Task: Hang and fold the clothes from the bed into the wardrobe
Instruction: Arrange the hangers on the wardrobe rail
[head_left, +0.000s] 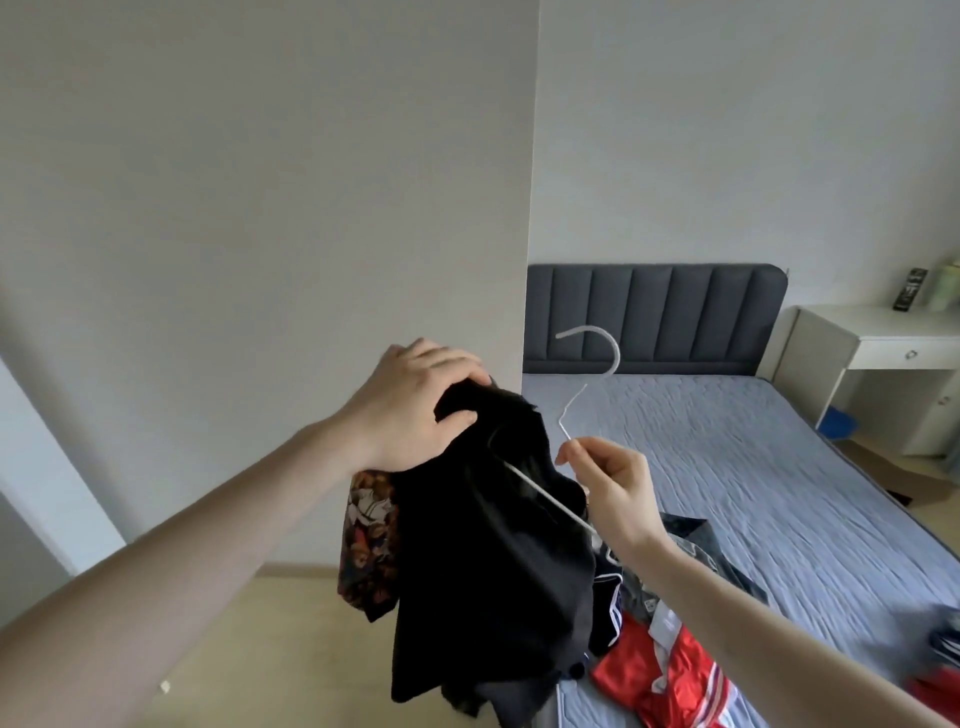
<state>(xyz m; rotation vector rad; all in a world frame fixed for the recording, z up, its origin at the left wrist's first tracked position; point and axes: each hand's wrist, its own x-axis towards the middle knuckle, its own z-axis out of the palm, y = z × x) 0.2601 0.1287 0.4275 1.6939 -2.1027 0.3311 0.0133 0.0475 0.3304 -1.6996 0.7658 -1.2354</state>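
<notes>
Clearly limp and light, the black cloth garment (483, 545) sags below the left hand (415, 405) bunching its top, while the right hand (608, 483) pinches the thin, stiff white wire hanger (545, 499) at its neck, hook above

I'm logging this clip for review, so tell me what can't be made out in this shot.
Head view only:
- White hanger: its left shoulder is buried in the black garment.
- Left hand: fingertips sunk into black cloth.
- Patterned garment: mostly behind the black one; its type is unclear.
- Red striped garment: cut by the bottom edge.
- Dark object on the desk: too small to identify.
- Wardrobe: out of frame.
</notes>
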